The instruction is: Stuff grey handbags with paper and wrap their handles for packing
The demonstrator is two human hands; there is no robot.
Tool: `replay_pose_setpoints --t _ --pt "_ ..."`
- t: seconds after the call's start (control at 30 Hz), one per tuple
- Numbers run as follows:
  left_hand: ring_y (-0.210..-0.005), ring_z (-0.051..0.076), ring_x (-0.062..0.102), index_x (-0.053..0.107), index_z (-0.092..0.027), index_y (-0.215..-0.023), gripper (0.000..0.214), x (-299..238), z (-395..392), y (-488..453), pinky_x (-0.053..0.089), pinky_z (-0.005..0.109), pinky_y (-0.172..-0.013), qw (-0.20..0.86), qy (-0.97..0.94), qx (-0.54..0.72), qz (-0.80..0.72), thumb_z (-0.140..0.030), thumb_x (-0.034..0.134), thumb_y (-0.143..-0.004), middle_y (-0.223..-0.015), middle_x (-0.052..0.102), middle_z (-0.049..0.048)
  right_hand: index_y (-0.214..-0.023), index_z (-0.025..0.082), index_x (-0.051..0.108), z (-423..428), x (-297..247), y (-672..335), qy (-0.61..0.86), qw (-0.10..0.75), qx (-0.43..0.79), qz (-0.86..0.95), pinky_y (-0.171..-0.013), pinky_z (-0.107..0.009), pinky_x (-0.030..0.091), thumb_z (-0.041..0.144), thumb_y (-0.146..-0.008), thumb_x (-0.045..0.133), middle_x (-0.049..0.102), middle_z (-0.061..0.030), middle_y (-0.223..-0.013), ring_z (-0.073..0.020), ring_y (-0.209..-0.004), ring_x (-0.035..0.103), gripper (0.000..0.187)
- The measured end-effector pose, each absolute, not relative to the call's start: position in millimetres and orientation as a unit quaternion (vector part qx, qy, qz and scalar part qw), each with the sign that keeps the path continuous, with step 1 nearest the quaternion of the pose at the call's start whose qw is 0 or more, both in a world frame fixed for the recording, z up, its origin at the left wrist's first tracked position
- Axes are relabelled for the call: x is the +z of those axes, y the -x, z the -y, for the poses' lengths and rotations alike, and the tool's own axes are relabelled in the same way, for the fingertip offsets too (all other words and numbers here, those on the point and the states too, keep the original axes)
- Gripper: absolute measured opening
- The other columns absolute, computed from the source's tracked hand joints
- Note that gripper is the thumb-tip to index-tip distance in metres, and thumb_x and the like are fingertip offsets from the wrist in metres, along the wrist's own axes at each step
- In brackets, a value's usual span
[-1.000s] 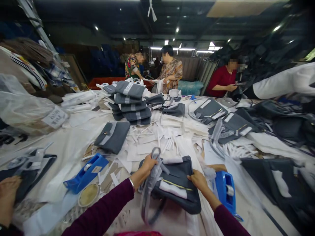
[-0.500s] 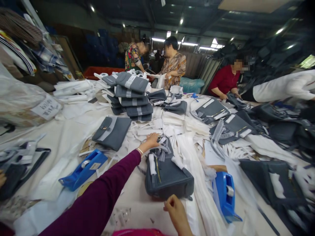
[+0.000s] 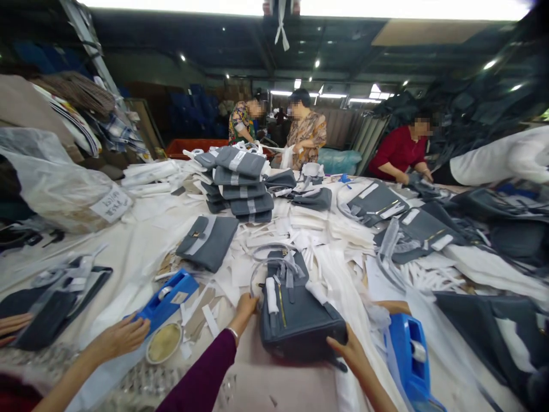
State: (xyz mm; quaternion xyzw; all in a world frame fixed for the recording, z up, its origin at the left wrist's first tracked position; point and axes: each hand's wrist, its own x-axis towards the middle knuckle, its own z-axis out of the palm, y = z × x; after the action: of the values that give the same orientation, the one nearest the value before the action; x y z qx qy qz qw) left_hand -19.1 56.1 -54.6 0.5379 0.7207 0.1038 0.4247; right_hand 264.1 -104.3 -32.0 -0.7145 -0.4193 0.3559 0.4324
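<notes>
Right, in the head view, the only one you have, the dark grey bag (image 3: 295, 317) is on the table (image 3: 295, 384) directly in front of you, base end toward you and top end away. Your left hand (image 3: 246, 309) is at its left side, fingertips touching the edge; they are partly hidden, so I cannot tell how firmly that grip is closed. Your right hand (image 3: 352, 347) has its grip closed around the near right corner, thumb on the bag and fingers along the side.

The step in hand looks like steadying and squaring the bag between both hands. As I judge it, a turn or lift from here calls for even hold on both sides, with your left fingers seated properly on the edge first. Watch the handles (image 3: 281, 250), which arch loosely beyond the far end and could snag, and mind the white wrapping (image 3: 271, 295) beside the gold zip (image 3: 281, 306), as it might slip if rubbed.

Leave some room on your left: a co-worker's hand (image 3: 122, 339) is at the near end of a blue tape dispenser (image 3: 168, 297), with a round tub (image 3: 163, 342) just beside it. A second dispenser (image 3: 410, 355) stands to your right, apart from your hand.
</notes>
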Motion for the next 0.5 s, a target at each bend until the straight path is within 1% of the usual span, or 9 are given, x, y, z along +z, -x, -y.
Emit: replay_pose_setpoints --t 0.1,0.2,0.27,0.3,0.33,0.37,0.4,0.47,0.5 --pt "-0.078 0.020 0.066 0.060 -0.012 -0.089 0.017 -34 -59 7 0.045 0.025 -0.065 0.372 -0.577 0.134 -0.715 -0.019 0.045 -0.088 -0.080 0.069 0.0112 -0.085 0.020 0.060 101 -17 -254 0.713 0.428 0.362 0.421 -0.073 -0.035 0.048 0.046 -0.061 0.065 0.066 -0.0039 -0.079 -0.0264 -0.080 0.062 0.035" --pt "-0.092 0.022 0.064 0.056 -0.013 -0.106 0.024 -1 -66 11 0.045 0.028 -0.076 0.297 -0.625 0.142 -0.708 -0.017 0.037 -0.091 -0.095 0.068 0.0143 -0.068 0.021 0.052 101 -7 -238 0.730 0.424 0.326 0.426 -0.062 -0.030 0.043 0.047 -0.066 0.063 0.057 0.0021 -0.063 -0.0198 -0.065 0.055 0.028" --pt "-0.099 0.024 0.062 0.052 -0.015 -0.115 0.030 27 -72 15 0.043 0.033 -0.083 0.246 -0.662 0.132 -0.695 -0.015 0.033 -0.091 -0.101 0.067 0.0160 -0.066 0.022 0.049 105 -5 -231 0.734 0.403 0.325 0.439 -0.059 -0.029 0.041 0.042 -0.066 0.064 0.050 0.0042 -0.059 -0.0180 -0.060 0.052 0.026" --pt "-0.102 0.025 0.061 0.051 -0.016 -0.117 0.032 41 -74 16 0.042 0.035 -0.085 0.227 -0.681 0.124 -0.685 -0.013 0.032 -0.091 -0.103 0.066 0.0165 -0.069 0.022 0.051 108 -4 -228 0.735 0.396 0.325 0.444 -0.060 -0.030 0.042 0.039 -0.066 0.065 0.051 0.0038 -0.061 -0.0186 -0.061 0.053 0.022" --pt "-0.103 0.027 0.061 0.050 -0.017 -0.117 0.033 54 -75 15 0.041 0.038 -0.087 0.212 -0.698 0.114 -0.675 -0.012 0.033 -0.089 -0.103 0.066 0.0170 -0.075 0.021 0.055 111 -2 -227 0.733 0.397 0.320 0.450 -0.064 -0.032 0.045 0.035 -0.065 0.065 0.055 0.0019 -0.066 -0.0203 -0.066 0.056 0.020" --pt "-0.104 0.028 0.060 0.051 -0.016 -0.117 0.034 67 -76 13 0.040 0.040 -0.088 0.201 -0.713 0.103 -0.664 -0.010 0.034 -0.088 -0.102 0.066 0.0178 -0.085 0.020 0.058 115 2 -226 0.727 0.410 0.307 0.457 -0.072 -0.034 0.047 0.032 -0.065 0.064 0.060 -0.0013 -0.077 -0.0228 -0.076 0.059 0.024" --pt "-0.103 0.030 0.061 0.051 -0.015 -0.117 0.035 78 -75 9 0.040 0.043 -0.089 0.195 -0.726 0.091 -0.654 -0.008 0.035 -0.086 -0.099 0.066 0.0189 -0.098 0.020 0.060 117 7 -225 0.716 0.430 0.291 0.468 -0.083 -0.037 0.047 0.030 -0.066 0.063 0.062 -0.0050 -0.092 -0.0252 -0.090 0.060 0.034" --pt "-0.100 0.033 0.061 0.050 -0.012 -0.118 0.037 98 -71 -6 0.039 0.046 -0.088 0.192 -0.747 0.072 -0.633 -0.006 0.037 -0.084 -0.094 0.066 0.0206 -0.119 0.021 0.055 117 19 -221 0.675 0.469 0.278 0.498 -0.101 -0.041 0.038 0.028 -0.071 0.060 0.057 -0.0094 -0.119 -0.0265 -0.116 0.051 0.049" --pt "-0.100 0.034 0.061 0.049 -0.011 -0.120 0.039 107 -69 -17 0.039 0.047 -0.088 0.195 -0.756 0.067 -0.621 -0.005 0.037 -0.083 -0.093 0.066 0.0212 -0.124 0.021 0.053 115 25 -217 0.651 0.477 0.295 0.512 -0.106 -0.042 0.033 0.029 -0.073 0.059 0.054 -0.0098 -0.127 -0.0263 -0.123 0.046 0.052"
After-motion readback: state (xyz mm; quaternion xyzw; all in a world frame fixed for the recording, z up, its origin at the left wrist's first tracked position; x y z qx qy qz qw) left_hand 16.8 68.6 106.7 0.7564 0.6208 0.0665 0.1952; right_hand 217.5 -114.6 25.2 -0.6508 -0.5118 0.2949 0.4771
